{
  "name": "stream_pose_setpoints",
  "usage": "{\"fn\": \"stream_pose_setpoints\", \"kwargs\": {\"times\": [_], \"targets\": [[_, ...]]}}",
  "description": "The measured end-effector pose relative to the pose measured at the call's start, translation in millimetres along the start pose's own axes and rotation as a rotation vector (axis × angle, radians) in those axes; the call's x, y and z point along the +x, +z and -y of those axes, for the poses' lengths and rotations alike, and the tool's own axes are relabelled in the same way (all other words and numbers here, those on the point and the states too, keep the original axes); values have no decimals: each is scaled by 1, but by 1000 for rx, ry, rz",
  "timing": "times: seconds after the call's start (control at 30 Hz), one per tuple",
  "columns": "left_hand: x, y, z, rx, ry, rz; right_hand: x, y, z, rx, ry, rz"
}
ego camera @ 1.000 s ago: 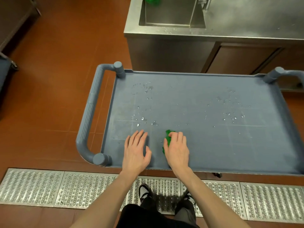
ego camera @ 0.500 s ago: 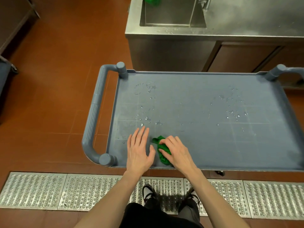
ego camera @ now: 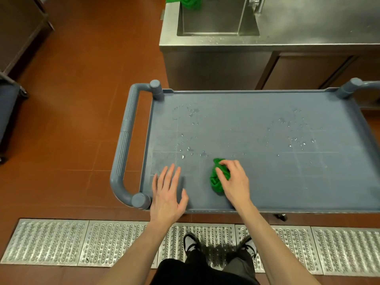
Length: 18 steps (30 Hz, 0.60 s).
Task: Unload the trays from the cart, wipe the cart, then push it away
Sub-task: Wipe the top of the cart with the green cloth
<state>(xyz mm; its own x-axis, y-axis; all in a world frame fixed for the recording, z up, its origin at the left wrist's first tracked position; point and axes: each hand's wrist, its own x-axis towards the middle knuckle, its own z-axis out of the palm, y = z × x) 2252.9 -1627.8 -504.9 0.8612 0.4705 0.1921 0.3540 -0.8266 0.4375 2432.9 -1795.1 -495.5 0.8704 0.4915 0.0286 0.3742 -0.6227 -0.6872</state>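
A grey-blue plastic cart (ego camera: pixel 257 128) stands in front of me, its top shelf bare of trays and speckled with water drops at the left middle and right. My right hand (ego camera: pixel 233 182) presses a bunched green cloth (ego camera: pixel 217 178) onto the shelf near the front edge. My left hand (ego camera: pixel 167 193) lies flat with fingers spread on the shelf's front left corner, holding nothing. The cart's ribbed push handle (ego camera: pixel 125 140) is at the left end.
A stainless steel counter with a sink (ego camera: pixel 218 17) stands just behind the cart; another green cloth (ego camera: pixel 189 2) hangs at its rim. A metal drain grate (ego camera: pixel 82 243) runs along the floor under my feet. A dark cart edge (ego camera: pixel 8 108) is at far left.
My right hand has slid the green cloth to the right along the shelf's front, away from the left hand. The left hand stays flat at the front left corner.
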Motion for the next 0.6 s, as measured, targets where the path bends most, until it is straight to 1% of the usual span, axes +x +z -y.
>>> {"fn": "stream_pose_setpoints", "kwargs": {"times": [0.17, 0.27, 0.33, 0.43, 0.53, 0.6], "targets": [[3, -2, -3, -43, -2, -26, 12, 56, 51, 96, -235, 186], [4, -6, -2, -104, -28, -55, 12, 87, 83, 173, -346, 365], [4, -8, 0, -145, -41, -90, 9, 102, 92, 176, -403, 449], [4, -9, 4, -187, -30, -118, 2, 106, 92, 125, -481, 465], [5, -10, 6, -212, -46, -130, -4, 94, 84, 103, -582, 485], [5, -10, 6, -224, -48, -131, -12, 87, 73, 93, -599, 498]]}}
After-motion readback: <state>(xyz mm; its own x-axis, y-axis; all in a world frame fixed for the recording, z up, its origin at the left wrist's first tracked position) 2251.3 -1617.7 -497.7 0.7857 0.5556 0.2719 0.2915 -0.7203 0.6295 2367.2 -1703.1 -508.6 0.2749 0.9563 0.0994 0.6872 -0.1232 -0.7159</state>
